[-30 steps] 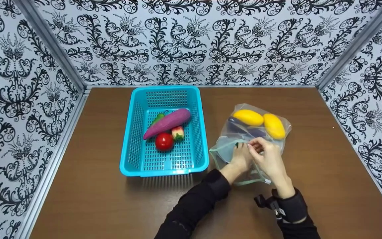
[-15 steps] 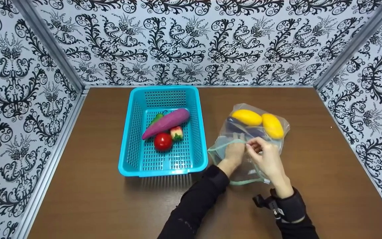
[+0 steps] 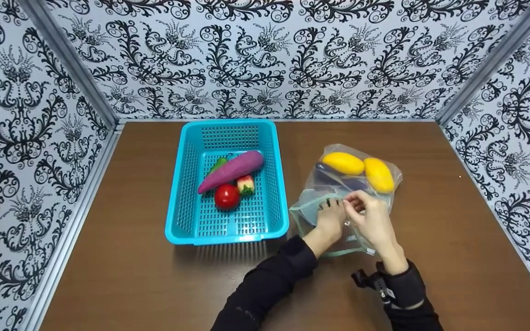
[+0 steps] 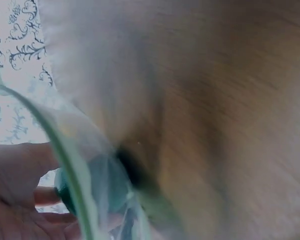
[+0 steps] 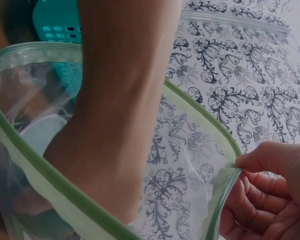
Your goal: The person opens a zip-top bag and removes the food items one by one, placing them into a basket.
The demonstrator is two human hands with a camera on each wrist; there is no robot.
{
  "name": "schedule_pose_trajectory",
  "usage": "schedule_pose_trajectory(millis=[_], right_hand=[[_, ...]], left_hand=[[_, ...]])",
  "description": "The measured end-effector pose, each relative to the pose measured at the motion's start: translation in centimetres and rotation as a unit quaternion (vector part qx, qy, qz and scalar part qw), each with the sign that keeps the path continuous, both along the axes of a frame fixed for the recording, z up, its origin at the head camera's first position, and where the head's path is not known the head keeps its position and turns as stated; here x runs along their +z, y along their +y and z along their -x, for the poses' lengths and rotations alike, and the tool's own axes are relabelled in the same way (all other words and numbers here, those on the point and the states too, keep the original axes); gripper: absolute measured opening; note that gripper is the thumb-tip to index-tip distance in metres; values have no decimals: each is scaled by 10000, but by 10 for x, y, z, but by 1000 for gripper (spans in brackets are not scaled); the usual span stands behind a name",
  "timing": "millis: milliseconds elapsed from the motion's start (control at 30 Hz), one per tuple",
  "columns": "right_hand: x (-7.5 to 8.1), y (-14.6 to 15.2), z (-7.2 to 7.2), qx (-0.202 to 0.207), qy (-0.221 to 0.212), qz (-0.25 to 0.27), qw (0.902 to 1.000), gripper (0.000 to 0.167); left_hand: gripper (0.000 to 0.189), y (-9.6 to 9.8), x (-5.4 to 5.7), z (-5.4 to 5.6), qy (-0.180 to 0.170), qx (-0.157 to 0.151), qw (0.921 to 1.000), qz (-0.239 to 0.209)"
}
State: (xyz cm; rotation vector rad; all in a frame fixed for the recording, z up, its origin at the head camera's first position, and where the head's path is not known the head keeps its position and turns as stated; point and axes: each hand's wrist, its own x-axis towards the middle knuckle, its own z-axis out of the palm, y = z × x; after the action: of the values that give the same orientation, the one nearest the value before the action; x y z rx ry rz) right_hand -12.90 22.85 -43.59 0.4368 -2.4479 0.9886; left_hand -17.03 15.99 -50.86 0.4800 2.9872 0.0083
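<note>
A clear zip bag [image 3: 308,186] with a green-edged mouth lies on the table. Through its film I see two yellow mangoes [image 3: 344,163], a dark purple eggplant [image 3: 331,174] and something pale and rounded [image 3: 310,212]. My left hand [image 3: 331,218] reaches in through the mouth. In the left wrist view its fingers are around a dark green rounded thing [image 4: 65,192], whose kind is unclear behind the film. With thumb and forefinger, my right hand [image 3: 371,218] pinches the bag's green rim [image 5: 231,172] and keeps the mouth apart.
Left of the bag stands a blue plastic basket [image 3: 182,184] holding a long purple vegetable [image 3: 233,171], a red tomato [image 3: 227,196], a green pepper [image 3: 219,164] and a small red-and-cream piece [image 3: 245,185]. Patterned walls [image 3: 265,59] enclose the table [image 3: 122,257].
Half a second ago my left hand reached deeper, its fingers beneath the film; it has drawn slightly back toward the mouth, dark green showing by its fingertips. My right hand stays at the rim.
</note>
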Motion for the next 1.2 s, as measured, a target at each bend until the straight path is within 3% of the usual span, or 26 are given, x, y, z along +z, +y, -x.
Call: schedule_pose_trajectory(millis=[200, 267, 467, 700, 967, 1200], right_hand=[[-1, 3, 0, -34, -15, 33, 10000, 3], [-1, 2, 0, -67, -16, 46, 10000, 2], [-1, 1, 0, -60, 39, 45, 10000, 6], [-2, -1, 2, 2, 61, 61, 10000, 5], [-1, 0, 1, -42, -45, 73, 10000, 3], [0, 0, 0, -85, -46, 43, 9999, 4]], left_hand=[[38, -19, 1, -16, 1060, -748, 9910, 345], [33, -26, 3, -20, 1024, -925, 9899, 318], [26, -39, 16, -33, 284, -1077, 9938, 9], [27, -54, 30, -53, 497, -1288, 9904, 76], [51, -79, 68, -72, 216, -1729, 9847, 68], [53, -109, 109, -82, 155, -2028, 9790, -164]])
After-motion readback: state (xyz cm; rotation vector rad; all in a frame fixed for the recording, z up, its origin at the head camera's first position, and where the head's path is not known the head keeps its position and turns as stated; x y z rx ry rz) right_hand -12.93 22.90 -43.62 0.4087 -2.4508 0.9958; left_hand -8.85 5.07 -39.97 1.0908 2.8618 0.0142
